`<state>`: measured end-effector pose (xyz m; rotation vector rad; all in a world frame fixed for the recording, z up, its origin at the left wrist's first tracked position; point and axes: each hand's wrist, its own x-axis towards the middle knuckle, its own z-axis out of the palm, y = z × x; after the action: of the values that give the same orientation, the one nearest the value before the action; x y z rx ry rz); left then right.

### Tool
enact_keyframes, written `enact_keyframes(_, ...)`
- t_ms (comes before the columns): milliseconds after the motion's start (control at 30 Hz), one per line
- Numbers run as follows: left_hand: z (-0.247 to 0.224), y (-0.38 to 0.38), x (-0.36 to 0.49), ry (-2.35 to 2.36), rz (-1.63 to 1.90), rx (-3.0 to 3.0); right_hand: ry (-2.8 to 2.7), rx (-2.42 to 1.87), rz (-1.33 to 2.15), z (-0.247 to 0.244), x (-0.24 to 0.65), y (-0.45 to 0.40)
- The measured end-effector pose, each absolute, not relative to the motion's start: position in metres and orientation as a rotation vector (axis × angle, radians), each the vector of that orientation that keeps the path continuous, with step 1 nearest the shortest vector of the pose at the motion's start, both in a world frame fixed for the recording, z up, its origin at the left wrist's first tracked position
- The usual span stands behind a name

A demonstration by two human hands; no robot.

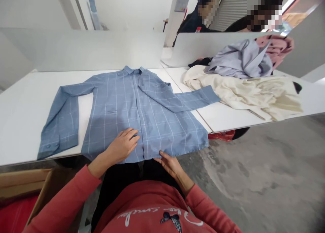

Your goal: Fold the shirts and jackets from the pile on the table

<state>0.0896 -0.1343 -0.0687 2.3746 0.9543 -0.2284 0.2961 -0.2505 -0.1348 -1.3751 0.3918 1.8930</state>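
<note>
My left hand (122, 145) lies open and flat on the blue checked shirt (142, 114), and my right hand (169, 164) is open, just touching its near hem (185, 151), on the white counter (22, 124).

Blue/wht check shirt (122, 111)

The left hand (122, 145) lies flat on a blue checked shirt (119, 108) spread on the white bench (22, 124), and the right hand (170, 164) touches its hem (185, 151). One sleeve (177, 99) folds across the front. A cream garment (243, 94) and lilac shirt (240, 59) lie heaped nearby.
</note>
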Motion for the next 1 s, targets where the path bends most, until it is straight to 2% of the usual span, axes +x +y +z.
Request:
enact_keyframes(400,-0.066,-0.137,0.082,0.988,-0.148,2.334,0.256,-1.496,1.911,-0.121,0.3,-0.262)
enact_keyframes(667,-0.069,-0.141,0.034,1.41,-0.185,2.352,0.158,-1.485,1.972,-0.122,0.297,-0.27)
enact_keyframes(833,-0.078,-0.134,0.024,1.361,-0.291,2.412,0.095,-1.473,2.025,-0.126,0.297,-0.266)
enact_keyframes(1000,-0.079,-0.088,0.069,1.201,-0.243,2.463,-0.215,-1.486,2.081,-0.11,0.305,-0.248)
